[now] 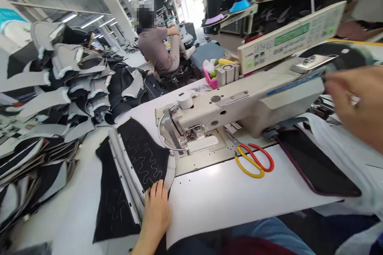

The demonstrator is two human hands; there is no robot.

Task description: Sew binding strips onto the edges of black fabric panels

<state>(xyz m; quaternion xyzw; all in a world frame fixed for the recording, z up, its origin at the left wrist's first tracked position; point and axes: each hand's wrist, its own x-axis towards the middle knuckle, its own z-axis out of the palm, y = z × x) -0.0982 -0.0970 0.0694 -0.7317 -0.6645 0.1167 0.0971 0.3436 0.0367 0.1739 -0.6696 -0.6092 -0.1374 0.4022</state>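
Note:
My left hand (156, 211) lies flat, fingers stretched out, on the near end of a black fabric piece (143, 155) with wavy white stitching and grey edging. That piece lies on the white table, left of the needle area of a cream sewing machine (239, 103). My right hand (359, 103) is raised at the far right, close to the camera and blurred, beside the machine's right end. Whether it holds anything is unclear.
Scissors with red and yellow handles (254, 159) lie by the machine base. A dark tablet-like panel (317, 167) lies to the right. A big heap of grey and black cut pieces (60, 99) fills the left. A person (158, 44) sits further back. The control panel (293, 36) stands above the machine.

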